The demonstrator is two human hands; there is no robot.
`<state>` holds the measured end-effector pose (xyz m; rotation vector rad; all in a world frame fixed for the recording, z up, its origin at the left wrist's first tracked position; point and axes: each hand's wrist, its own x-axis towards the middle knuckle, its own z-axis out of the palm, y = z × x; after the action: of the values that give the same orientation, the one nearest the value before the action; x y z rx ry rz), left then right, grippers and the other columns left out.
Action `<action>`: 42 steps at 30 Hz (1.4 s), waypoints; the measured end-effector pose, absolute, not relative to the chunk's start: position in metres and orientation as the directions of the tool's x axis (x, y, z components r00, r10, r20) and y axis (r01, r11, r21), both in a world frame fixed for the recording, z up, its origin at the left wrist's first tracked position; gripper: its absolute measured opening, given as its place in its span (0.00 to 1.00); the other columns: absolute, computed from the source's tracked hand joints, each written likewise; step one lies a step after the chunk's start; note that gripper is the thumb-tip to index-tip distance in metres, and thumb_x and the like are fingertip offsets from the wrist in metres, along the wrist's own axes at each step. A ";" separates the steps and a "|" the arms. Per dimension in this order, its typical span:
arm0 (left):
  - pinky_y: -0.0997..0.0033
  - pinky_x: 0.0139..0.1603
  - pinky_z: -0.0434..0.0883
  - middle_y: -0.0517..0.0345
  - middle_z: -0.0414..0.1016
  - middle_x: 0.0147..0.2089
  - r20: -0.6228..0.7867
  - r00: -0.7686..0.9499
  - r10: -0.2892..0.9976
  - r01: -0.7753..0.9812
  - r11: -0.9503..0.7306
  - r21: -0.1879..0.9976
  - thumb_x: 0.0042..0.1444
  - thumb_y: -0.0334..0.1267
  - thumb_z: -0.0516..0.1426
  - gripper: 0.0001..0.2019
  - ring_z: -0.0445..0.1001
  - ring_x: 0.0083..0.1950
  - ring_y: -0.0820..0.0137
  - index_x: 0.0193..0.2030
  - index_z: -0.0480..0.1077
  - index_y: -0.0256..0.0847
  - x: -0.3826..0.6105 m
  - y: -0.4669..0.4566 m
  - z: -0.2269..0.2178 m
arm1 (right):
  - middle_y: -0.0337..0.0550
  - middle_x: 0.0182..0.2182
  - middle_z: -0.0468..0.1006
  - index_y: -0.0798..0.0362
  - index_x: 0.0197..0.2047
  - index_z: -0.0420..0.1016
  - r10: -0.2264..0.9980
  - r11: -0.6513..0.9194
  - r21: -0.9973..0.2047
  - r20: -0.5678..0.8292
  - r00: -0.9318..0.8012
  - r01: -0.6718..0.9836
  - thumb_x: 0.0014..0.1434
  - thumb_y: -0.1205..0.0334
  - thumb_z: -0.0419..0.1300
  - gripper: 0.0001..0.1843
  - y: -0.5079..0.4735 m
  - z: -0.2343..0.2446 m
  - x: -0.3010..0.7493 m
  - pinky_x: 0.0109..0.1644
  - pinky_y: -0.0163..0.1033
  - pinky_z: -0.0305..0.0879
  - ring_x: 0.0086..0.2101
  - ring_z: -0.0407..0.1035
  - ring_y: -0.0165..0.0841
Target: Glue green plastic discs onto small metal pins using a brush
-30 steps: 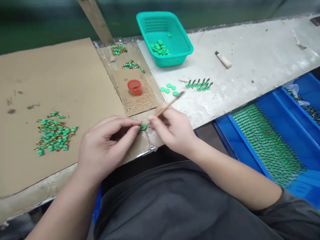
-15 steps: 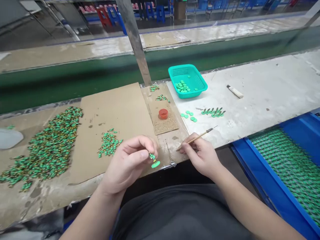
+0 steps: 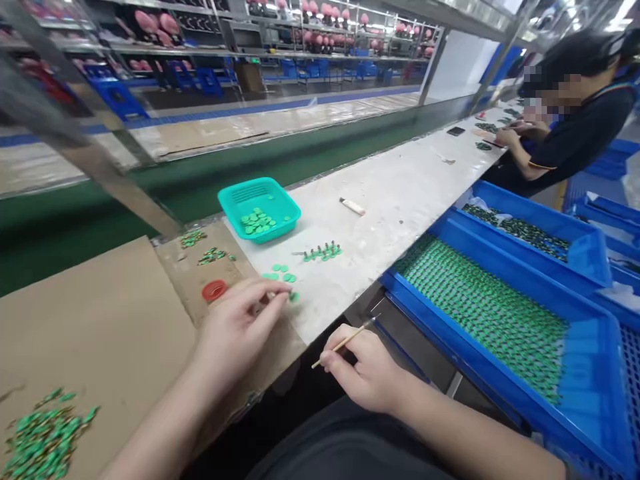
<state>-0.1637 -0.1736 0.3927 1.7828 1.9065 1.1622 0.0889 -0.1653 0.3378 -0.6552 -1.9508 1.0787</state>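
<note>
My left hand (image 3: 245, 317) is over the white table sheet, thumb and fingers pinching a small green figure on a round disc base (image 3: 294, 297). Its upper part is hidden by my fingers. Close by lie several loose green discs (image 3: 283, 269) and an orange-red cup (image 3: 214, 290). My right hand (image 3: 363, 367) is closed around the wooden handle of a fine paintbrush (image 3: 345, 343), in front of the table edge, its thin tip pointing up and right. Past the discs, several small figures on green bases (image 3: 324, 251) stand in a cluster.
A teal basket (image 3: 227, 203) holds green discs. A tube (image 3: 353, 207) lies on the white sheet. Green pieces (image 3: 47, 437) are heaped on cardboard (image 3: 115, 320). To my right, a blue tray (image 3: 585, 427) carries rows of green figures. A co-worker (image 3: 575, 127) works farther along the table.
The view has swung right, bringing the co-worker and more blue trays in. My left hand has carried the figure from the front edge to beside the loose discs. The paintbrush stays in my right hand.
</note>
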 end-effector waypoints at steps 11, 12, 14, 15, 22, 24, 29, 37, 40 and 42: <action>0.46 0.64 0.74 0.49 0.74 0.45 0.396 -0.164 0.903 0.861 -0.065 0.504 0.67 0.50 0.62 0.14 0.76 0.54 0.53 0.45 0.89 0.50 -0.136 -0.068 0.364 | 0.41 0.33 0.86 0.49 0.40 0.80 0.801 0.453 -0.886 0.357 -0.481 0.095 0.78 0.58 0.64 0.11 -0.154 0.339 0.124 0.39 0.36 0.78 0.31 0.80 0.33; 0.46 0.64 0.74 0.50 0.74 0.45 0.395 -0.164 0.904 0.863 -0.062 0.502 0.67 0.50 0.62 0.14 0.76 0.54 0.54 0.45 0.89 0.50 -0.134 -0.068 0.363 | 0.41 0.33 0.86 0.49 0.40 0.80 0.802 0.450 -0.887 0.354 -0.480 0.098 0.78 0.58 0.64 0.11 -0.153 0.339 0.124 0.40 0.36 0.78 0.31 0.80 0.33; 0.48 0.63 0.75 0.52 0.75 0.45 0.388 -0.169 0.906 0.862 -0.055 0.504 0.68 0.51 0.62 0.14 0.77 0.53 0.56 0.46 0.89 0.49 -0.132 -0.068 0.363 | 0.41 0.33 0.85 0.49 0.40 0.80 0.802 0.450 -0.887 0.353 -0.482 0.100 0.78 0.58 0.64 0.12 -0.151 0.338 0.125 0.40 0.37 0.78 0.31 0.80 0.33; 0.49 0.62 0.76 0.52 0.76 0.45 0.383 -0.173 0.907 0.861 -0.049 0.506 0.68 0.52 0.62 0.15 0.78 0.52 0.57 0.47 0.89 0.49 -0.133 -0.069 0.364 | 0.41 0.33 0.85 0.49 0.40 0.80 0.801 0.451 -0.887 0.353 -0.484 0.099 0.78 0.57 0.64 0.12 -0.150 0.338 0.125 0.40 0.37 0.78 0.31 0.80 0.33; 0.61 0.33 0.73 0.56 0.81 0.35 0.260 -0.200 0.945 0.875 0.053 0.481 0.71 0.58 0.59 0.20 0.76 0.32 0.64 0.52 0.88 0.50 -0.185 -0.093 0.407 | 0.43 0.38 0.88 0.48 0.45 0.79 0.808 0.415 -0.906 0.325 -0.492 0.083 0.78 0.63 0.61 0.07 -0.147 0.345 0.131 0.45 0.38 0.81 0.38 0.84 0.35; 0.61 0.33 0.73 0.56 0.83 0.36 0.170 -0.129 0.977 0.897 0.042 0.439 0.66 0.57 0.63 0.17 0.77 0.32 0.64 0.44 0.88 0.50 -0.196 -0.098 0.410 | 0.43 0.38 0.88 0.48 0.45 0.79 0.806 0.398 -0.914 0.309 -0.504 0.075 0.78 0.64 0.60 0.07 -0.147 0.349 0.131 0.44 0.37 0.81 0.37 0.84 0.35; 0.54 0.58 0.82 0.51 0.86 0.53 -0.002 -0.008 1.000 0.946 0.008 0.324 0.71 0.58 0.66 0.19 0.83 0.52 0.63 0.51 0.82 0.43 -0.192 -0.099 0.387 | 0.42 0.35 0.86 0.48 0.41 0.78 0.785 0.398 -0.913 0.291 -0.546 0.086 0.78 0.62 0.63 0.09 -0.149 0.359 0.129 0.42 0.38 0.78 0.35 0.83 0.35; 0.59 0.53 0.82 0.54 0.85 0.49 -0.002 -0.022 1.000 0.960 0.022 0.281 0.75 0.56 0.64 0.18 0.83 0.47 0.66 0.49 0.81 0.42 -0.192 -0.106 0.385 | 0.43 0.34 0.86 0.49 0.39 0.78 0.771 0.423 -0.899 0.296 -0.564 0.108 0.76 0.62 0.63 0.10 -0.158 0.360 0.122 0.42 0.38 0.76 0.34 0.81 0.35; 0.59 0.49 0.78 0.53 0.87 0.47 0.114 -0.001 0.994 0.966 -0.028 0.257 0.74 0.50 0.60 0.14 0.82 0.48 0.61 0.44 0.83 0.46 -0.195 -0.148 0.392 | 0.42 0.35 0.86 0.49 0.39 0.77 0.770 0.406 -0.908 0.280 -0.574 0.102 0.76 0.63 0.63 0.10 -0.161 0.361 0.120 0.42 0.37 0.76 0.35 0.81 0.33; 0.57 0.48 0.75 0.52 0.87 0.43 0.190 0.017 0.982 0.972 -0.061 0.228 0.75 0.48 0.56 0.17 0.82 0.48 0.57 0.40 0.84 0.48 -0.197 -0.190 0.393 | 0.41 0.34 0.86 0.49 0.39 0.77 0.781 0.331 -0.939 0.217 -0.585 0.094 0.76 0.61 0.64 0.10 -0.164 0.364 0.119 0.40 0.36 0.76 0.33 0.81 0.32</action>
<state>-0.1973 -0.1897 0.3932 2.2163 2.1301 0.4635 0.1190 -0.1636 0.3636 -0.7686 -1.9175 1.2887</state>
